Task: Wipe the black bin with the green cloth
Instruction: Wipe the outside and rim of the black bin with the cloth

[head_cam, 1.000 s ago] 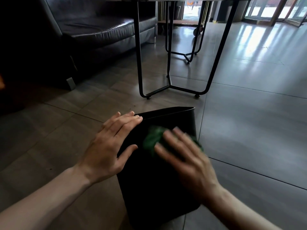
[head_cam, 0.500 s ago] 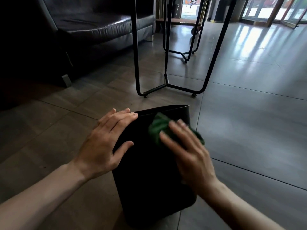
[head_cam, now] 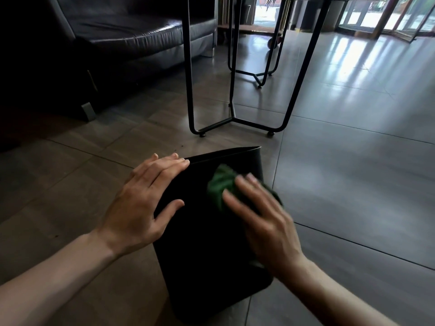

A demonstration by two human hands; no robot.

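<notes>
The black bin (head_cam: pixel 202 250) lies on its side on the tiled floor, its open mouth pointing away from me. My left hand (head_cam: pixel 141 203) rests flat on the bin's upper left edge, fingers together, thumb on the top face. My right hand (head_cam: pixel 263 222) presses the green cloth (head_cam: pixel 222 184) against the bin's upper face near the rim. Most of the cloth is hidden under my fingers, and the hand is slightly blurred.
A black metal table frame (head_cam: pixel 235 118) stands just beyond the bin's mouth, a second frame (head_cam: pixel 256 74) behind it. A dark leather sofa (head_cam: pixel 131 36) fills the upper left. Grey floor tiles (head_cam: pixel 353 161) spread to the right toward bright glass doors.
My right hand has slid the cloth along the bin's top face, away from me and slightly back. The left hand stays on the edge. The view has shifted a little.
</notes>
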